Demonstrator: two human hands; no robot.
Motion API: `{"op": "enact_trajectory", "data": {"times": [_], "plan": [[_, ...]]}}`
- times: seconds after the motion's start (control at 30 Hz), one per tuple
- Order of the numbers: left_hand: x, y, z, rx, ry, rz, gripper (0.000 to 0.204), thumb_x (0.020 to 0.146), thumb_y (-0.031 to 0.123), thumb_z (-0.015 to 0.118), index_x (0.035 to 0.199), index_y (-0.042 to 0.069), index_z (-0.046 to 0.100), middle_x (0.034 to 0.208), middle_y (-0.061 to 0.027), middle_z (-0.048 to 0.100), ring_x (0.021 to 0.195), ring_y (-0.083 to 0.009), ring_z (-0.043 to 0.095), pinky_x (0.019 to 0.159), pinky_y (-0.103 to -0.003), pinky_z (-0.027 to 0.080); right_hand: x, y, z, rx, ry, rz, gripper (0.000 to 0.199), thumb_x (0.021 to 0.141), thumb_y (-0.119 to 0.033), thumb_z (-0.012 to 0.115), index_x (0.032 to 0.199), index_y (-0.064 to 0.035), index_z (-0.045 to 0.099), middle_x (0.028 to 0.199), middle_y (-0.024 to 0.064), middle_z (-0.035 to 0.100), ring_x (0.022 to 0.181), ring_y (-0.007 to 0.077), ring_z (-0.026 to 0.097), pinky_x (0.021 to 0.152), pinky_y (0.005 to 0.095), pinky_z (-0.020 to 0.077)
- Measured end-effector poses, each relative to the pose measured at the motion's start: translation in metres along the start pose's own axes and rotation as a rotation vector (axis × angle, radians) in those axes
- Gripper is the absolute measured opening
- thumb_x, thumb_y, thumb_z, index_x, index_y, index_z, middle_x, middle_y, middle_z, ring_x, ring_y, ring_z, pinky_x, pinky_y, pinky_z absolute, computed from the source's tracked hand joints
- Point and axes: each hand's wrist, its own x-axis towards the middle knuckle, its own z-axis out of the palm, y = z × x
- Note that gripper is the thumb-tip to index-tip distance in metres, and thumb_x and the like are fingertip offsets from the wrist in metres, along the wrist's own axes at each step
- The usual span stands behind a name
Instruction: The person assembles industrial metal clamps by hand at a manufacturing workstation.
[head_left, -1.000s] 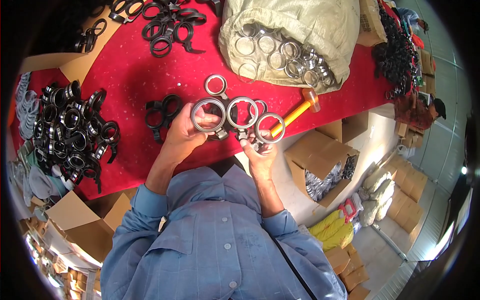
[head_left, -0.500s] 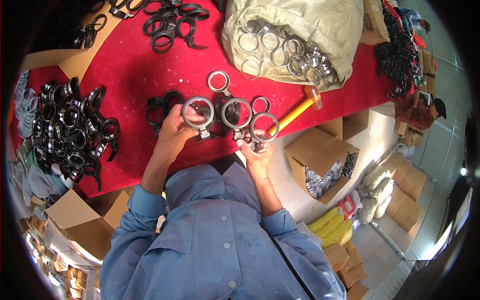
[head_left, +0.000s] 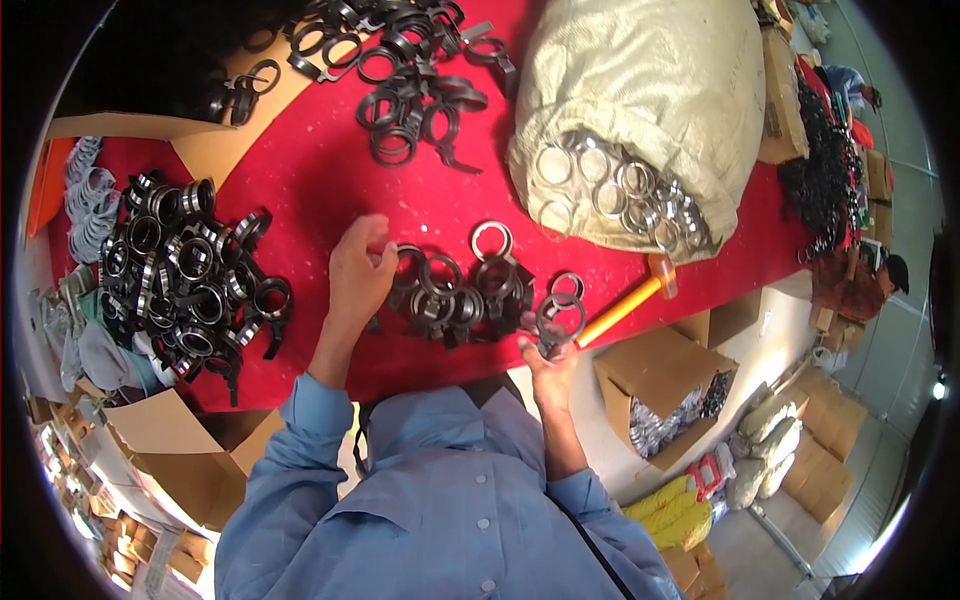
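Note:
My left hand (head_left: 357,278) is raised over the red table with fingers apart and nothing in them, just left of a small cluster of black ring-shaped parts (head_left: 440,298). My right hand (head_left: 550,365) grips a dark ring clamp (head_left: 561,318) by its short stem, the ring standing up above the fingers. Behind that clamp is a loose silver ring (head_left: 567,286). Another silver ring (head_left: 492,241) lies at the far side of the cluster. An orange-handled hammer (head_left: 622,308) rests to the right of my right hand, with its head toward the sack.
A large heap of black and silver ring clamps (head_left: 190,280) covers the table's left. Black rings (head_left: 410,90) lie at the far side. A pale woven sack (head_left: 640,90) spills silver rings (head_left: 640,190). Cardboard boxes (head_left: 665,375) stand below the table edge; people are far right.
My left hand has let go of its ring clamp and moved away from the cluster. My right hand now holds one clamp apart from the others. The whole view has shifted.

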Motion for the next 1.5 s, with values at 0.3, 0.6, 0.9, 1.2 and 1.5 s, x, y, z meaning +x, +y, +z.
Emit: {"op": "enact_trajectory", "data": {"times": [0.3,0.6,0.9,1.2,1.5], "plan": [[0.163,-0.015,0.023,0.587,0.122,0.356,0.060,0.071,0.010,0.080,0.125,0.006,0.055,0.135,-0.0125,0.048,0.127,-0.0343,0.046,0.096,-0.051,0.048,0.010,-0.024,0.011,0.037,0.141,-0.047,0.023,0.085,0.009,0.068,0.102,-0.0011,0.059,0.105,0.0113,0.070,0.099,0.0191,0.067,0.091,0.0342,0.0534],[0.166,-0.063,0.007,0.703,0.144,0.234,0.033,0.074,0.006,0.073,0.103,0.001,0.058,0.105,-0.0188,0.061,0.102,-0.0382,0.059,0.083,-0.050,0.054,0.013,-0.037,0.014,0.118,0.088,-0.074,0.022,0.085,0.010,0.067,0.100,-0.0029,0.057,0.100,0.0091,0.069,0.095,0.0153,0.066,0.089,0.0301,0.0526],[0.070,-0.072,-0.038,0.188,0.215,0.019,0.025,0.079,0.016,0.072,0.095,0.003,0.058,0.091,-0.0233,0.064,0.090,-0.0433,0.064,0.076,-0.053,0.050,0.009,-0.039,0.027,-0.007,-0.017,-0.024,0.026,0.085,0.006,0.072,0.105,-0.0032,0.059,0.095,0.0046,0.067,0.089,0.0121,0.063,0.083,0.0279,0.0521],[-0.068,-0.036,0.000,-0.075,0.340,-0.097,0.034,0.072,0.016,0.070,0.101,0.004,0.056,0.095,-0.0207,0.060,0.091,-0.0429,0.059,0.078,-0.053,0.050,0.065,-0.071,0.005,-0.909,0.021,-0.811,0.051,0.091,-0.024,0.074,0.123,0.0116,0.057,0.115,0.0232,0.065,0.104,0.0296,0.060,0.097,0.0411,0.0466],[-0.103,-0.064,0.010,-0.233,0.630,-0.077,0.040,0.072,0.008,0.071,0.107,0.000,0.054,0.100,-0.0205,0.060,0.100,-0.0420,0.058,0.085,-0.051,0.050,0.008,-0.106,0.168,-0.575,-0.780,-0.582,0.027,0.094,-0.014,0.068,0.115,0.0010,0.058,0.098,0.0039,0.059,0.086,0.0139,0.053,0.079,0.0274,0.0440]]}}
